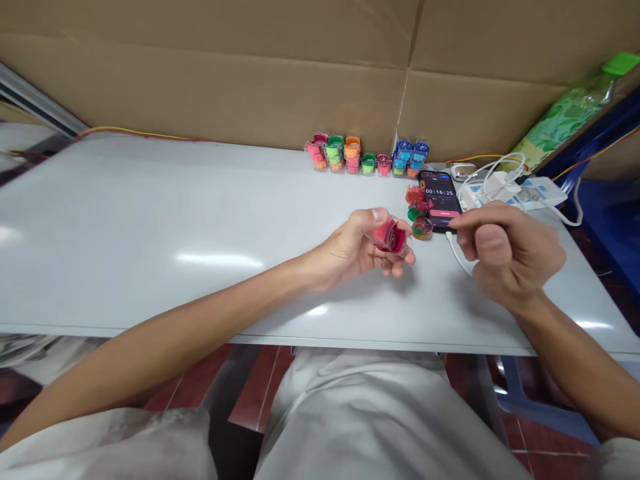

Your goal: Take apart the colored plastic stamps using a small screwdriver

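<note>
My left hand [350, 247], palm turned up, grips a small red-pink plastic piece [391, 238] between thumb and fingers. The piece has clear outer parts and a hollow facing me; its exact kind is unclear. My right hand [515, 253] hovers at the lower right of a black phone [439, 193], index finger stretched toward the screen's lower edge and the others curled. I see nothing in it. The phone shows a running-time display reading 00:16:25. Between my left hand and the phone lie loose translucent pieces [419, 212] in red, green and orange.
Small coloured plastic pieces [335, 153] stand in stacks along the cardboard wall [225, 93]. A white power strip [545, 192] with tangled cables is at right, beside a green-capped bottle [565, 113]. The white table [150, 220] extends left.
</note>
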